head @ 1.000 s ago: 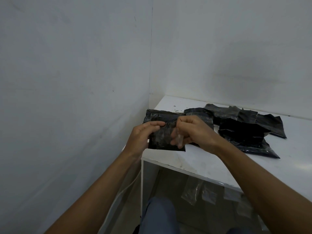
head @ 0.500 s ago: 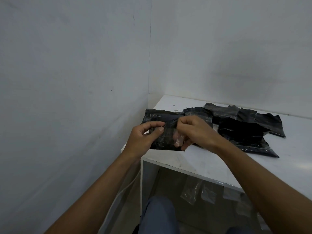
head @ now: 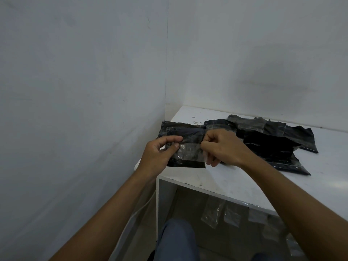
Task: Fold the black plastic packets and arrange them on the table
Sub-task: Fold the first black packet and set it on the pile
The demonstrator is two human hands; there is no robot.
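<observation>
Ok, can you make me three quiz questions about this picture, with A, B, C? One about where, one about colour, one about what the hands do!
1. Where is the pile of packets? A) floor B) table C) chair
2. What colour is the table? A) white B) brown C) red
3. The near packet is: A) lying untouched B) held by one hand C) pinched by left hand and right hand
Answers: B, the pile rests on the table; A, its top is white; C, each hand pinches one end.
</observation>
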